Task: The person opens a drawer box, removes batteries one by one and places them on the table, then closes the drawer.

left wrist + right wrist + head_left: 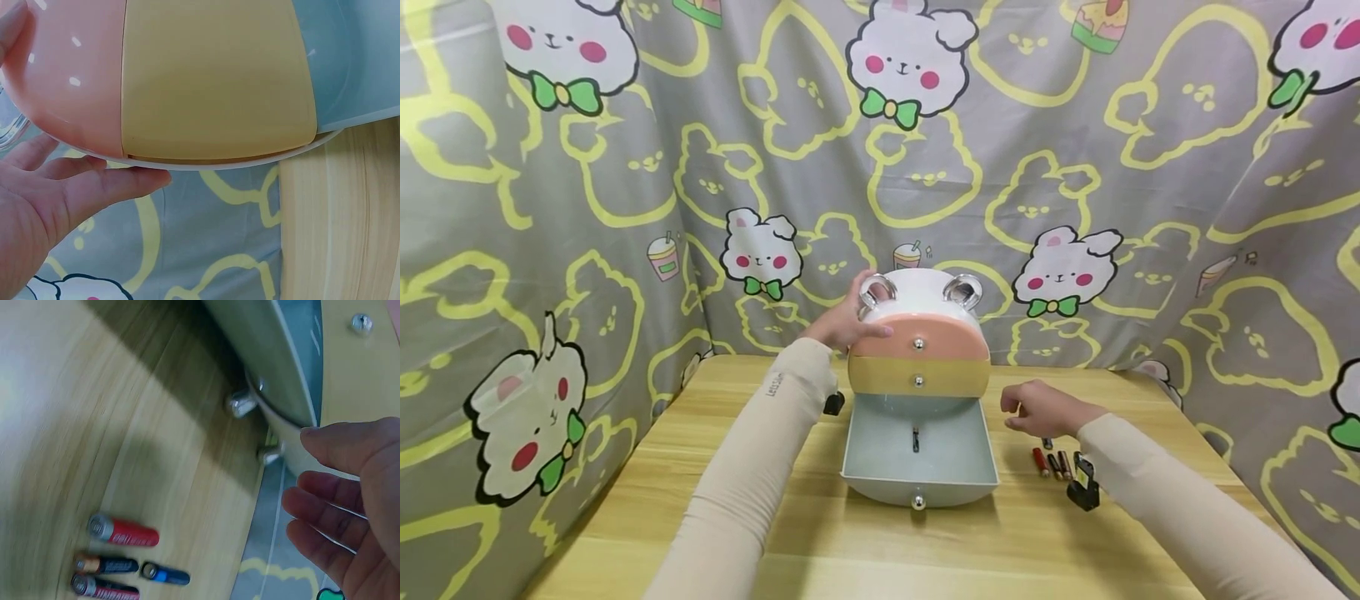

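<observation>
A small desktop drawer cabinet (925, 292) with clear ear-shaped loops stands on the table. Its pink drawer (955, 337) and yellow drawer (880, 377) are closed, while the pale blue bottom drawer (880, 458) is pulled out with one dark battery (915, 439) lying in it. My left hand (844, 321) grips the cabinet's upper left side, thumb over the pink front and fingers along the side. To the cabinet's right, my right hand (1045, 408) hovers with loosely bent fingers and holds nothing. Below it lie several batteries, among them a red battery (128, 532) and a blue-black battery (165, 574).
The wooden table (760, 533) extends around the cabinet. A patterned cloth (925, 175) hangs behind it and at both sides. Black wrist devices (1083, 483) are worn on the sleeved arms. Silver feet (240, 403) support the cabinet.
</observation>
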The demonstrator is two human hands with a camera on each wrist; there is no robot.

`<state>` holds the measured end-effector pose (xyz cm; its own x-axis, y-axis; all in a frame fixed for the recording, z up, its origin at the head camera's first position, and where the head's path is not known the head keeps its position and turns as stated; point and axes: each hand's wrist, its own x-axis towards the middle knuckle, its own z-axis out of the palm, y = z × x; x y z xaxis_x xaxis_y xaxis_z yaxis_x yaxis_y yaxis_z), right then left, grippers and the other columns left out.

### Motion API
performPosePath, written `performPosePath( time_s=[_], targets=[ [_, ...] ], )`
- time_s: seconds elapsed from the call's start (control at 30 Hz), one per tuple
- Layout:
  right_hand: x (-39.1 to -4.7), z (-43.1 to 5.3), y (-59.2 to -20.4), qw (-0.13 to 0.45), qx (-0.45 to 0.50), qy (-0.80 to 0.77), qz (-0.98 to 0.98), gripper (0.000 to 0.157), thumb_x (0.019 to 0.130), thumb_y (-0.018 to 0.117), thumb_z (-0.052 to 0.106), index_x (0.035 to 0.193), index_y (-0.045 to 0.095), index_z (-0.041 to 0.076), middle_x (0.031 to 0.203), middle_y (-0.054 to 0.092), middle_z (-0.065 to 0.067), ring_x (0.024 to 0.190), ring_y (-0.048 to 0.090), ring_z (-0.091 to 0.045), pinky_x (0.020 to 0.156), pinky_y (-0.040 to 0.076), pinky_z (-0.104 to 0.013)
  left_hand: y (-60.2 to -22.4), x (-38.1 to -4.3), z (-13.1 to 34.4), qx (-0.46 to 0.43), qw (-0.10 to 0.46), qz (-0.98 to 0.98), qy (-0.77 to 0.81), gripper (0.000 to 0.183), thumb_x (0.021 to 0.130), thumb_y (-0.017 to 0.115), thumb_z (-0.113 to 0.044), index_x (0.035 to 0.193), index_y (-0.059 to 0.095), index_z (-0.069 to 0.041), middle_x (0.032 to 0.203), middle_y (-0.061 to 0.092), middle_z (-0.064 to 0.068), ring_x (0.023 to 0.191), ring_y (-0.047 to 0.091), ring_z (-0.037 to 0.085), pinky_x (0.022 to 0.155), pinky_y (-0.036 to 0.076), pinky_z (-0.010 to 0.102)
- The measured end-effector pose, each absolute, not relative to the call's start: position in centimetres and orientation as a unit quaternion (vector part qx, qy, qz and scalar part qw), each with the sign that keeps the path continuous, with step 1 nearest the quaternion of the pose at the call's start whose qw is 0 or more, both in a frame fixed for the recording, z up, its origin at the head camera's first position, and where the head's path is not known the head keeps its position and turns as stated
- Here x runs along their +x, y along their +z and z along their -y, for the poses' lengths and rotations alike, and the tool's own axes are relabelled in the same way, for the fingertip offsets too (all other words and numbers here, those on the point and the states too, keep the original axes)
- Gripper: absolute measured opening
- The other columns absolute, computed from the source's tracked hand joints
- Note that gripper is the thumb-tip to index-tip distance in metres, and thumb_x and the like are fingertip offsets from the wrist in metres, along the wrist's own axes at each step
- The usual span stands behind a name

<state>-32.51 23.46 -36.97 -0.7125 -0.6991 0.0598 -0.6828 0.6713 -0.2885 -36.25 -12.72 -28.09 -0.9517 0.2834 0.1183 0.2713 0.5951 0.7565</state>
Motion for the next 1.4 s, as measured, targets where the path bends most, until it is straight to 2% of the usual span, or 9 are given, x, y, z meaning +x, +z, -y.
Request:
performPosePath(
  time_s=[0.13,0.33,0.5,0.67,0.9,1.13,1.4],
  targets=[
    [-32.4,-22.6,-36.5,0.023,-0.392,-0.141,-0.909,0.007,0.088,0.069,0.01,0.087,0.062,0.009,0.079,0.058,0.006,0.07,0.055,-0.007,0.063,0.05,-0.028,-28.0,-36.3,12.7,0.156,0.011,-0.893,0.422,0.116,0.076,0.084,-0.033,0.149,-0.004,-0.048,0.15,0.027,0.027,0.116,0.05,0.041,0.093,0.045,0.048],
    [-32.0,-21.0,-35.7,0.028,-0.398,-0.136,-0.907,0.007,0.089,0.068,0.01,0.085,0.062,0.01,0.07,0.051,0.008,0.062,0.047,-0.007,0.057,0.044,-0.026,-27.9,-36.2,12.6,0.153,0.008,-0.894,0.421,0.116,0.076,0.084,-0.034,0.149,-0.005,-0.047,0.15,0.027,0.028,0.117,0.05,0.041,0.092,0.045,0.048],
    [-31.8,-19.9,-35.4,0.026,-0.411,-0.139,-0.901,0.003,0.087,0.067,0.006,0.088,0.064,0.005,0.073,0.054,0.007,0.065,0.049,-0.008,0.059,0.046,-0.026,-27.9,-36.3,12.6,0.151,0.007,-0.892,0.425,0.115,0.075,0.084,-0.034,0.149,-0.004,-0.047,0.151,0.026,0.027,0.119,0.048,0.042,0.094,0.044,0.05],
    [-31.8,-18.8,-35.4,0.03,-0.416,-0.142,-0.898,0.007,0.087,0.068,0.005,0.092,0.067,0.001,0.076,0.057,0.005,0.067,0.051,-0.008,0.061,0.047,-0.026,-27.9,-36.4,12.6,0.148,0.012,-0.892,0.428,0.115,0.075,0.084,-0.035,0.149,-0.004,-0.048,0.152,0.026,0.027,0.123,0.046,0.043,0.097,0.042,0.05],
    [-31.8,-17.0,-35.3,0.037,-0.429,-0.136,-0.892,0.008,0.085,0.071,0.006,0.09,0.067,0.002,0.076,0.056,0.005,0.069,0.05,-0.009,0.063,0.047,-0.027,-27.7,-36.3,12.5,0.148,0.007,-0.892,0.428,0.115,0.075,0.084,-0.035,0.148,-0.004,-0.049,0.152,0.026,0.027,0.124,0.045,0.044,0.097,0.041,0.051],
    [-32.2,-15.3,-36.3,0.058,-0.413,-0.106,-0.903,0.012,0.085,0.074,0.013,0.092,0.069,0.005,0.081,0.062,0.005,0.074,0.055,-0.009,0.069,0.05,-0.029,-28.0,-36.3,12.5,0.159,0.005,-0.887,0.433,0.114,0.077,0.083,-0.032,0.151,-0.003,-0.04,0.152,0.024,0.027,0.125,0.043,0.042,0.101,0.037,0.051],
    [-32.6,-13.8,-36.8,0.084,-0.392,-0.1,-0.91,0.013,0.083,0.075,0.013,0.093,0.07,0.009,0.085,0.065,0.004,0.079,0.059,-0.01,0.074,0.051,-0.03,-28.3,-36.2,12.7,0.158,0.005,-0.887,0.434,0.113,0.076,0.084,-0.031,0.15,-0.002,-0.043,0.153,0.024,0.026,0.128,0.04,0.042,0.104,0.034,0.051]
  ],
)
